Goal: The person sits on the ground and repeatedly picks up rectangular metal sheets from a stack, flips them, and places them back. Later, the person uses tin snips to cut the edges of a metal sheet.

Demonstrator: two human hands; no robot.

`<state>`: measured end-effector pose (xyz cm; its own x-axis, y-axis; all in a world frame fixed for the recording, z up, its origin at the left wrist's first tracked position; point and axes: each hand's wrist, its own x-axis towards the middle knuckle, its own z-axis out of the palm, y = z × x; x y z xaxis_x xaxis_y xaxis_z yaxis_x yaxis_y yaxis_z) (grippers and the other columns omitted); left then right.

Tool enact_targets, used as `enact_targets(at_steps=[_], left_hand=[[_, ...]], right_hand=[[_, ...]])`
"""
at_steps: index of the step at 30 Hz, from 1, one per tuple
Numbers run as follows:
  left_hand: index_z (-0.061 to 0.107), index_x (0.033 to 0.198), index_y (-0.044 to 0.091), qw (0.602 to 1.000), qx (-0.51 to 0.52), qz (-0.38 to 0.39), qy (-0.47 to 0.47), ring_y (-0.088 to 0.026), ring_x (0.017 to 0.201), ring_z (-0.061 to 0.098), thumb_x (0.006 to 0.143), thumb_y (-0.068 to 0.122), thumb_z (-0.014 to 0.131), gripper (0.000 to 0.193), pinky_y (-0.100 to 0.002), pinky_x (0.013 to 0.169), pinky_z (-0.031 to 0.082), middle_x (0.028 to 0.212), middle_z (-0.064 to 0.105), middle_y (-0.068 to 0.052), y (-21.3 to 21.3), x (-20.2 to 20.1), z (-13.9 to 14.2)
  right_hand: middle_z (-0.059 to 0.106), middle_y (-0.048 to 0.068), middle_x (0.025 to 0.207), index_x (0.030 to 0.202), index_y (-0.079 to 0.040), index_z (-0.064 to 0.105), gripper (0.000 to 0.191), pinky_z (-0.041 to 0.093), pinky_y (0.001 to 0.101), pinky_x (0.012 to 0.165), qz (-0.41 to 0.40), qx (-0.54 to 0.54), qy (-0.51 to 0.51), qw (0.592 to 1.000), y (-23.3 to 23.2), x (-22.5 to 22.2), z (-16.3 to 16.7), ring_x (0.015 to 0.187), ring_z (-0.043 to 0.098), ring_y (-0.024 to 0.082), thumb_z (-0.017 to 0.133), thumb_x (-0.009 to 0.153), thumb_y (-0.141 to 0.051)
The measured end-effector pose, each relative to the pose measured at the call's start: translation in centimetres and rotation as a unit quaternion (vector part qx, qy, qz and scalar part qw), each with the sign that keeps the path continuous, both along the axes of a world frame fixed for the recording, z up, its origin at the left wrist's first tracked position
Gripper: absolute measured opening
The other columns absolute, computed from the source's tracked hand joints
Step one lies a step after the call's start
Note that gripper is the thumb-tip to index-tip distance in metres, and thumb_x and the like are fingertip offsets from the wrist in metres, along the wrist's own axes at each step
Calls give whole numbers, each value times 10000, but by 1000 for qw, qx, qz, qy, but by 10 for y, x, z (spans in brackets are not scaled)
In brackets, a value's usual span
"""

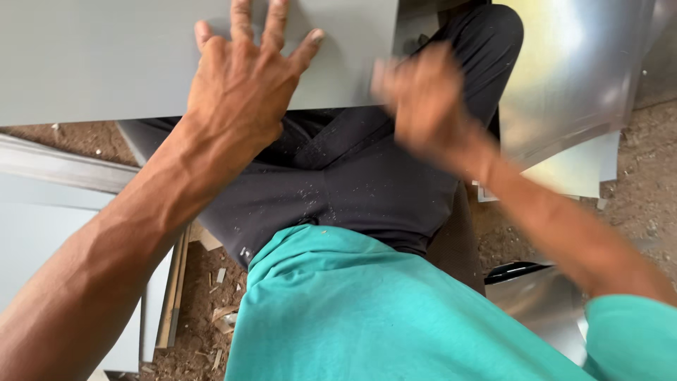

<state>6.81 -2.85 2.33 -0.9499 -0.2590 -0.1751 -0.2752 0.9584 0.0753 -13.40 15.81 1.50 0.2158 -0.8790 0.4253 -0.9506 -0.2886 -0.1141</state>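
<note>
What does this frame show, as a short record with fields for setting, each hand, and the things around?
setting: person seated over dirt ground strewn with scraps
left hand: fingers spread, palm pressed flat on a grey panel lying across the lap
right hand: motion-blurred at the panel's right edge; grip cannot be told
clothing: teal shirt, dark trousers flecked with shavings
nearby: shiny metal sheets on the right, pale boards on the left

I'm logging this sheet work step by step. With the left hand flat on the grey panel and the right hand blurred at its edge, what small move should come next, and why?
Probably settle the right hand onto the grey panel's right edge. The left hand lies flat on it with fingers spread, pinning only that part, while the right is blurred beside the edge and its grip cannot be told.
</note>
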Motion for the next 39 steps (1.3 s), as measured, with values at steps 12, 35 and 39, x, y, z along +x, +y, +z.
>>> enact_targets(at_steps=[12, 35, 39], left_hand=[[398, 1598, 238, 998, -41, 2, 56, -521, 1263, 495, 620, 192, 849, 1079, -642, 827, 530, 1530, 425, -250, 12, -30, 1], [532, 1557, 244, 994, -46, -4, 94, -528, 1222, 566, 662, 67, 803, 952, -456, 596, 573, 1505, 488, -279, 3, -28, 1], [528, 1541, 240, 996, -36, 2, 81, -511, 1171, 597, 626, 84, 822, 973, -467, 598, 575, 1465, 517, -276, 3, -29, 1]], right_hand=[[671, 55, 835, 1074, 9, 782, 112, 484, 262, 608, -322, -23, -335, 885, 21, 20, 9, 700, 617, 109, 794, 964, -13], [668, 60, 977, 1268, 14, 709, 250, 517, 287, 699, -329, 4, -356, 875, 49, 17, -11, 813, 612, 139, 606, 1127, -166], [664, 66, 889, 1144, 26, 756, 204, 526, 325, 616, -332, -5, -331, 883, 24, 36, 10, 733, 628, 146, 726, 1031, -140]])
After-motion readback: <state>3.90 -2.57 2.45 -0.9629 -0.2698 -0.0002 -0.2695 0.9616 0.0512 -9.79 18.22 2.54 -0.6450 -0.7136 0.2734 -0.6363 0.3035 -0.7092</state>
